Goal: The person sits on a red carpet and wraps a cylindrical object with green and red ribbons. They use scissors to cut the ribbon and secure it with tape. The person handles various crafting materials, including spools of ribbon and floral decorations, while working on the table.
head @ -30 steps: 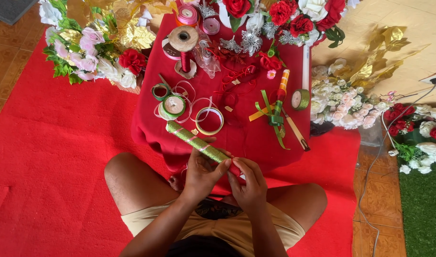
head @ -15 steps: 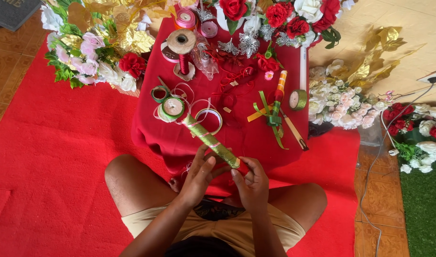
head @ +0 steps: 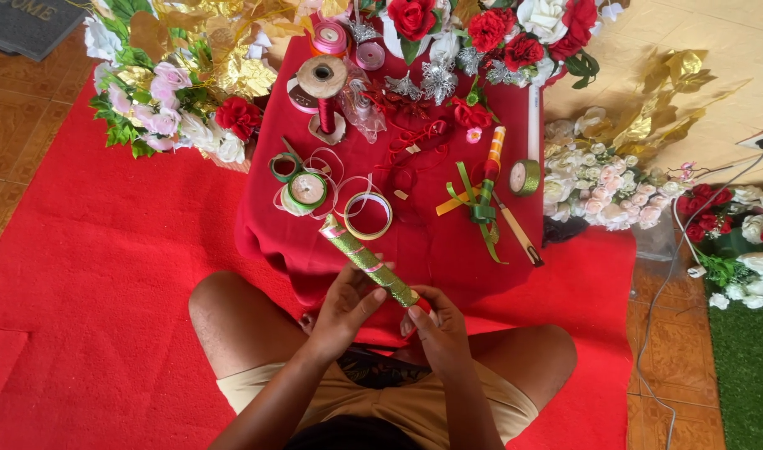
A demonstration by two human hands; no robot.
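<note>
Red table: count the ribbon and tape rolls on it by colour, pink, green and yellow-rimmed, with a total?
Pink rolls: 2
Green rolls: 3
Yellow-rimmed ring: 1
Total: 6

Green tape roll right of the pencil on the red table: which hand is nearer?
Right. The right hand sits below-left of the green tape roll, at the glitter stick's lower end; the left hand is further left.
</note>
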